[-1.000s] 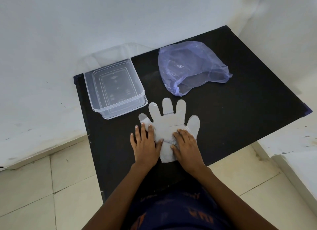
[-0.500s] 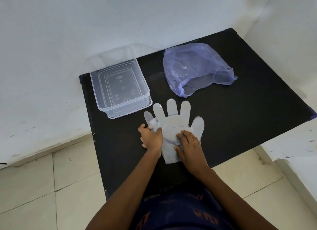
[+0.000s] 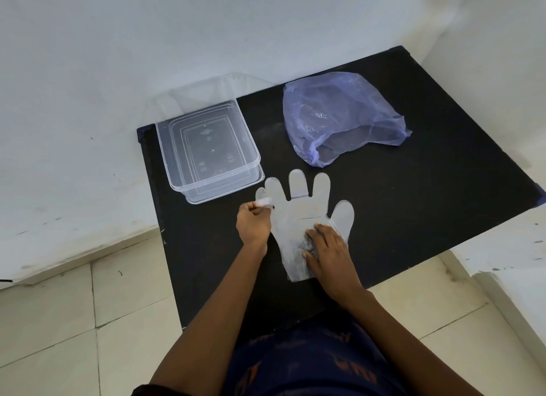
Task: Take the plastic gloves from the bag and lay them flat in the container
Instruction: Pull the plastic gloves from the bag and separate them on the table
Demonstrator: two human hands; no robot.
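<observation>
A clear plastic glove (image 3: 301, 215) lies flat on the black table (image 3: 413, 212), fingers pointing away from me. My left hand (image 3: 253, 222) pinches the glove's left edge near the small finger, lifting a bit of film. My right hand (image 3: 326, 248) presses flat on the glove's palm and cuff. A thin purple plastic bag (image 3: 339, 114) lies crumpled behind the glove, its mouth facing me. A clear rectangular container (image 3: 206, 150) stands at the table's back left, nothing visible inside it.
White walls close in behind and to the right of the table. A clear lid (image 3: 206, 94) leans behind the container against the wall. Pale floor tiles (image 3: 74, 321) lie to the left and below the table's front edge.
My left hand went from lying flat on the glove to closing on its left edge and lifting a piece of film. My right hand stayed pressed on the glove.
</observation>
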